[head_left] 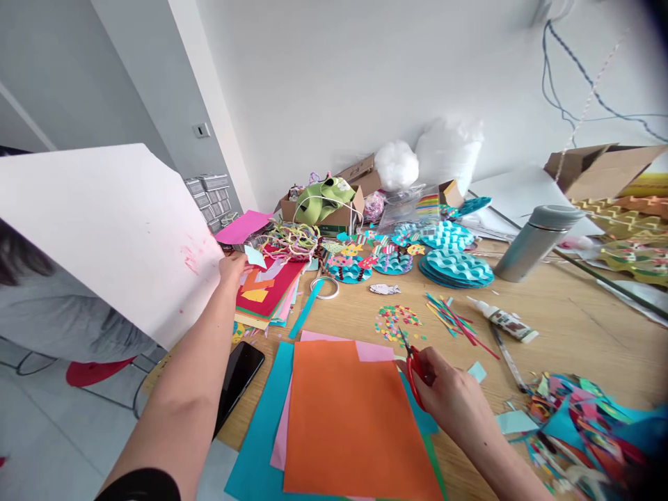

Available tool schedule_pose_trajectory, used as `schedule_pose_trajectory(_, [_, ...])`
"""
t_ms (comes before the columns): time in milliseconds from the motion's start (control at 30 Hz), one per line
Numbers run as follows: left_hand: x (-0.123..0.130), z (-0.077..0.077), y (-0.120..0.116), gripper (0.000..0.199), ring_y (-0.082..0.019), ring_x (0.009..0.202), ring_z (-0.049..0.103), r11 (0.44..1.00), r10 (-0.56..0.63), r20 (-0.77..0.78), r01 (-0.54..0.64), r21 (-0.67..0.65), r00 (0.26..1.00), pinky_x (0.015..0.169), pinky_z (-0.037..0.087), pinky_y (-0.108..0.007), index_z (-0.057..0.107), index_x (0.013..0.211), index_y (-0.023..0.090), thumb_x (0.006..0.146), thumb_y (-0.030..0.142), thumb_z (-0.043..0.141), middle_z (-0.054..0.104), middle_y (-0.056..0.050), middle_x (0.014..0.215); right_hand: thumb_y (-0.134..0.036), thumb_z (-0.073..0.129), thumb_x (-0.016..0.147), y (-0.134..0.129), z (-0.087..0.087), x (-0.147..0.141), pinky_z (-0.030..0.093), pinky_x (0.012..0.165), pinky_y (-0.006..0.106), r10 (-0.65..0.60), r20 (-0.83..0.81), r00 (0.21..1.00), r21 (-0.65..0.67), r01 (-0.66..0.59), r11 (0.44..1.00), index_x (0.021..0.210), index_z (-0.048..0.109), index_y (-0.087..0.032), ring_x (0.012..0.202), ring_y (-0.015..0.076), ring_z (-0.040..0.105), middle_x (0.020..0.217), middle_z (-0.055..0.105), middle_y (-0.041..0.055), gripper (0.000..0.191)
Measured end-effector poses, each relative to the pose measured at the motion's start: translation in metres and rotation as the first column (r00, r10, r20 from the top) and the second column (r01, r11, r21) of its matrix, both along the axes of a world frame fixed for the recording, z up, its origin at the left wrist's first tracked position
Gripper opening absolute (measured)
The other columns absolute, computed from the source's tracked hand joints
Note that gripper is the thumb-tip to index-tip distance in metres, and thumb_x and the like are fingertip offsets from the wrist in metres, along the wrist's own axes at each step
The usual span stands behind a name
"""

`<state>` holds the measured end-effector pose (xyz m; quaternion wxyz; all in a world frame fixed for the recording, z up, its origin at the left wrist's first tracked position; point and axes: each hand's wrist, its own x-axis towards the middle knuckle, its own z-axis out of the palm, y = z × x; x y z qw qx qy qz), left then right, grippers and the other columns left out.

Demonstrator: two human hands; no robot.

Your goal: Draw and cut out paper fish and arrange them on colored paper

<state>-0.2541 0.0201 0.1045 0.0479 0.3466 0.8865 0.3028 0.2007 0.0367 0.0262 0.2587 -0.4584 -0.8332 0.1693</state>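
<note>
My right hand (pixel 449 383) is closed round small red-handled scissors (pixel 415 365), blades pointing up and away, just above the right edge of an orange paper sheet (pixel 349 417). Pink, blue and green sheets stick out from beneath it. My left hand (pixel 233 266) reaches far left, its fingers closed at a small light blue paper piece (pixel 255 257) over a pile of coloured paper (pixel 271 296). A big white board (pixel 104 229) with red marks stands tilted against that hand; whether the hand also touches it I cannot tell.
Behind are stacked blue wavy discs (pixel 456 268), confetti (pixel 399 320), paper strips (pixel 454 316), a glue bottle (pixel 504 320) and a steel flask (pixel 540 240). A phone (pixel 240 379) lies by my left forearm. Scraps (pixel 579 424) heap at right. Another person (pixel 67 299) sits behind the board.
</note>
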Motion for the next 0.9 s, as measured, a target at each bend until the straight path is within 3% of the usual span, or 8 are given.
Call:
schedule_pose_trajectory(100, [0.026, 0.017, -0.011, 0.033, -0.019, 0.090, 0.064, 0.978, -0.068, 0.228, 0.020, 0.208, 0.971, 0.077, 0.055, -0.039, 0.057, 0.116, 0.013, 0.092, 0.036, 0.054, 0.064, -0.009, 0.107, -0.058, 0.046, 0.082, 0.000, 0.008, 0.000, 0.034, 0.046, 0.027, -0.054, -0.125, 0.991, -0.049, 0.048, 0.998, 0.069, 0.044, -0.025, 0.046, 0.0204, 0.058, 0.052, 0.059, 0.0014, 0.037])
schedule_pose_trajectory(233, [0.086, 0.022, -0.030, 0.024, -0.022, 0.077, 0.069, 0.909, -0.269, 0.450, 0.070, 0.412, 0.852, 0.071, 0.057, -0.038, 0.060, 0.096, 0.010, 0.085, 0.025, 0.045, 0.070, -0.010, 0.079, -0.065, 0.058, 0.075, -0.001, 0.016, 0.000, 0.039, 0.043, 0.027, -0.073, -0.396, 0.915, -0.372, -0.087, 0.924, 0.069, 0.045, -0.023, 0.046, 0.0184, 0.058, 0.058, 0.064, 0.0037, 0.044])
schedule_pose_trajectory(333, [0.142, 0.010, -0.046, 0.018, -0.024, 0.078, 0.070, 0.864, -0.406, 0.565, 0.099, 0.494, 0.718, 0.072, 0.057, -0.039, 0.058, 0.082, 0.015, 0.072, 0.029, 0.051, 0.070, -0.008, 0.077, -0.066, 0.066, 0.069, -0.003, 0.023, 0.000, 0.040, 0.041, 0.025, -0.113, -0.584, 0.804, -0.492, -0.240, 0.837, 0.074, 0.048, -0.021, 0.047, 0.0166, 0.060, 0.068, 0.068, 0.0065, 0.048])
schedule_pose_trajectory(467, [0.210, -0.016, -0.072, 0.016, -0.022, 0.067, 0.069, 0.827, -0.528, 0.672, 0.133, 0.547, 0.518, 0.067, 0.058, -0.039, 0.056, 0.066, 0.017, 0.062, 0.032, 0.059, 0.066, -0.004, 0.066, -0.064, 0.068, 0.070, -0.008, 0.032, 0.000, 0.044, 0.048, 0.026, -0.106, -0.707, 0.699, -0.499, -0.387, 0.775, 0.081, 0.052, -0.018, 0.058, 0.0168, 0.064, 0.077, 0.070, 0.0088, 0.049])
schedule_pose_trajectory(533, [0.233, -0.029, -0.083, 0.014, -0.018, 0.060, 0.066, 0.815, -0.576, 0.738, 0.171, 0.554, 0.353, 0.061, 0.057, -0.034, 0.060, 0.063, 0.017, 0.061, 0.030, 0.064, 0.066, -0.003, 0.063, -0.059, 0.073, 0.066, -0.010, 0.033, -0.001, 0.047, 0.056, 0.027, -0.068, -0.745, 0.663, -0.477, -0.459, 0.750, 0.082, 0.053, -0.018, 0.065, 0.0172, 0.065, 0.080, 0.069, 0.0071, 0.049])
schedule_pose_trajectory(600, [0.247, -0.040, -0.090, 0.013, -0.016, 0.059, 0.066, 0.811, -0.585, 0.763, 0.215, 0.544, 0.275, 0.059, 0.056, -0.030, 0.063, 0.060, 0.017, 0.062, 0.029, 0.068, 0.067, -0.003, 0.063, -0.053, 0.080, 0.059, -0.012, 0.031, -0.004, 0.047, 0.057, 0.027, -0.054, -0.754, 0.654, -0.472, -0.483, 0.737, 0.081, 0.054, -0.018, 0.064, 0.0159, 0.062, 0.074, 0.065, 0.0021, 0.048])
schedule_pose_trajectory(767, [0.255, -0.052, -0.096, 0.023, -0.018, 0.059, 0.068, 0.837, -0.546, 0.804, 0.195, 0.511, 0.235, 0.056, 0.055, -0.027, 0.065, 0.065, 0.016, 0.064, 0.037, 0.073, 0.069, -0.004, 0.064, -0.047, 0.083, 0.055, -0.013, 0.021, -0.010, 0.045, 0.053, 0.027, -0.047, -0.746, 0.664, -0.504, -0.517, 0.692, 0.076, 0.050, -0.020, 0.057, 0.0141, 0.058, 0.060, 0.055, -0.0050, 0.047])
schedule_pose_trajectory(900, [0.258, -0.053, -0.098, 0.037, -0.020, 0.064, 0.070, 0.853, -0.522, 0.804, 0.196, 0.484, 0.285, 0.049, 0.051, -0.024, 0.063, 0.076, 0.014, 0.063, 0.046, 0.077, 0.071, -0.007, 0.074, -0.047, 0.083, 0.054, -0.011, 0.019, -0.011, 0.047, 0.055, 0.027, -0.061, -0.747, 0.662, -0.498, -0.497, 0.711, 0.074, 0.049, -0.021, 0.056, 0.0141, 0.059, 0.059, 0.055, -0.0055, 0.047])
